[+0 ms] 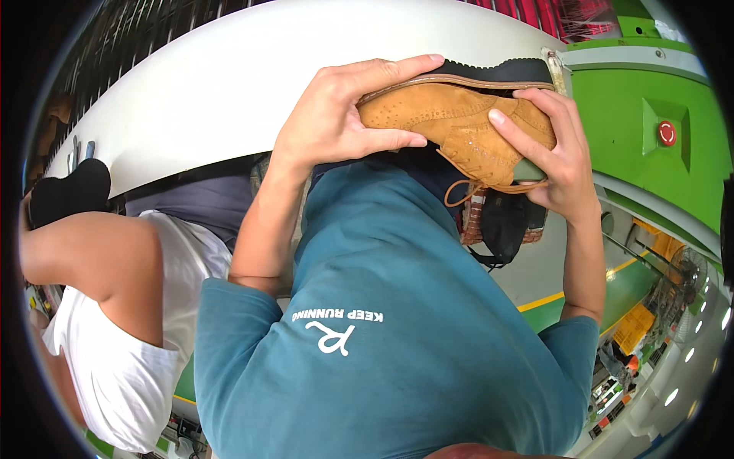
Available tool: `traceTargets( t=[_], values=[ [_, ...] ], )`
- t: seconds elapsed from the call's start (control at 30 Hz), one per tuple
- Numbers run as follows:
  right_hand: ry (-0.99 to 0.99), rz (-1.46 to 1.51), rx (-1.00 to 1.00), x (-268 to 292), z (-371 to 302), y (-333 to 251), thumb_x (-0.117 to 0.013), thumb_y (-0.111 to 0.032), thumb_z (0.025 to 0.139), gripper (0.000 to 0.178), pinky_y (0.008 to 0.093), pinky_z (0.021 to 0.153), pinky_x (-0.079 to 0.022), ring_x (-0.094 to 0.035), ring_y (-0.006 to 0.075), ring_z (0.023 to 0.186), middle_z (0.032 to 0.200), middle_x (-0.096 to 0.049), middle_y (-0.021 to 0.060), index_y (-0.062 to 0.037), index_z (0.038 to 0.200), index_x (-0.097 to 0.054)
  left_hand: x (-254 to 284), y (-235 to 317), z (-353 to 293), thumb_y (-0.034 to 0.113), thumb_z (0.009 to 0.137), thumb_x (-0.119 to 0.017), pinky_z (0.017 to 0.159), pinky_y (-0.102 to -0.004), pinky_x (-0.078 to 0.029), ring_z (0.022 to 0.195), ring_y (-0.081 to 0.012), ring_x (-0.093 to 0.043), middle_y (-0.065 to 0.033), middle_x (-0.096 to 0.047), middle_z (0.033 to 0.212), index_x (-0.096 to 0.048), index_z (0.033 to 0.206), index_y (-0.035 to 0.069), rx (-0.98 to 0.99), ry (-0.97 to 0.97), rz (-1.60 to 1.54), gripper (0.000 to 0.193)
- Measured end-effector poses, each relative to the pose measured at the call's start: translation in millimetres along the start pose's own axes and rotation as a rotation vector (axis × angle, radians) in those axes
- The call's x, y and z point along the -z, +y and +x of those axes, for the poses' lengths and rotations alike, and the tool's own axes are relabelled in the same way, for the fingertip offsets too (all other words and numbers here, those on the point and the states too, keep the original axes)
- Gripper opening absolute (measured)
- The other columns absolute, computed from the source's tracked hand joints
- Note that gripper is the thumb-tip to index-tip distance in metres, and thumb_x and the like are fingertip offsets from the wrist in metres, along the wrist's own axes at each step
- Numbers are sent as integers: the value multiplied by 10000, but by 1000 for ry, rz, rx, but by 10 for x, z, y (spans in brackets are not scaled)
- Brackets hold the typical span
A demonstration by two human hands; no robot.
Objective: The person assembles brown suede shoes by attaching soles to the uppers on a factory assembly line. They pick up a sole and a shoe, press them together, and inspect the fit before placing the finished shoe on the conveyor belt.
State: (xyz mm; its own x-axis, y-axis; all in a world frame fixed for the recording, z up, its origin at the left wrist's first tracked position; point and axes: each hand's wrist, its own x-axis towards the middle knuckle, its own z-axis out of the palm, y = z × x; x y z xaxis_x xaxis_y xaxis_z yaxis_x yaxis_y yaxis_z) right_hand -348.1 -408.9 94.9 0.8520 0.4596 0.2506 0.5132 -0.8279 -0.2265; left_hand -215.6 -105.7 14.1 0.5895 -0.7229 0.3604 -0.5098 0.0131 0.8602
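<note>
In the head view, we see the tan shoe (436, 107) at upper centre, on its side, left hand (325, 115) gripping the toe, right hand (564, 153) the heel, seemingly to steady both ends. A green machine (612, 115) limits room at upper right; a co-worker's arm (92, 249) crowds mid-left.

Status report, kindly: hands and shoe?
Left fingers at toe end, right fingers at heel end. Tan shoe side-on, black sole farthest from body. No obstruction visible.
</note>
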Motion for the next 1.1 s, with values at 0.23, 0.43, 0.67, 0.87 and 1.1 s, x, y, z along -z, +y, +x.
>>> traceTargets(
  t=[0.23, 0.43, 0.67, 0.87, 1.1],
  values=[
    [-19, 67, -38, 67, 66, 31, -888, -43, 629, 872, 478, 1031, -543, -632, 399, 1214, 1423, -623, 173, -239, 1470, -762, 100, -81, 128, 209, 746, -1015, 1145, -424, -562, 1302, -346, -738, -190, -760, 1412, -673, 1530, 50, -4, -66, -16, 870],
    [-8, 154, -6, 369, 242, 95, -929, -90, 688, 755, 453, 1026, -550, -661, 360, 1208, 1380, -673, 135, -186, 1421, -781, 194, -169, 287, 274, 792, -992, 1204, -451, -507, 1395, -343, -669, -184, -710, 1489, -670, 1536, 58, 67, -130, 7, 840],
    [-88, 2, 112, 1161, 1016, 68, -887, -425, 907, 577, 408, 901, -589, -765, 298, 1021, 1106, -798, 117, -49, 1317, -733, 499, 738, 768, 450, 574, -1098, 1155, -495, -529, 1397, -363, -655, -230, -600, 1584, -463, 1663, 28, -308, 55, -184, 1330],
    [388, 228, 177, 985, 1269, 5, -879, -441, 880, 613, 413, 955, -568, -745, 304, 1075, 1175, -769, 142, -75, 1348, -726, 435, 1110, 949, 350, 751, -1046, 946, -399, -650, 1097, -297, -825, -215, -824, 1149, -576, 1514, -21, -159, 132, 322, 970],
    [594, 1388, -182, 31, 1022, 193, -213, -781, 1112, 997, 461, 1253, -461, -594, 310, 1451, 1546, -606, 225, 11, 1707, -327, 526, 1031, 901, 349, 821, -1001, 860, -357, -658, 981, -263, -846, -182, -845, 1040, -727, 1315, -51, -88, 129, 256, 692]
  ],
)
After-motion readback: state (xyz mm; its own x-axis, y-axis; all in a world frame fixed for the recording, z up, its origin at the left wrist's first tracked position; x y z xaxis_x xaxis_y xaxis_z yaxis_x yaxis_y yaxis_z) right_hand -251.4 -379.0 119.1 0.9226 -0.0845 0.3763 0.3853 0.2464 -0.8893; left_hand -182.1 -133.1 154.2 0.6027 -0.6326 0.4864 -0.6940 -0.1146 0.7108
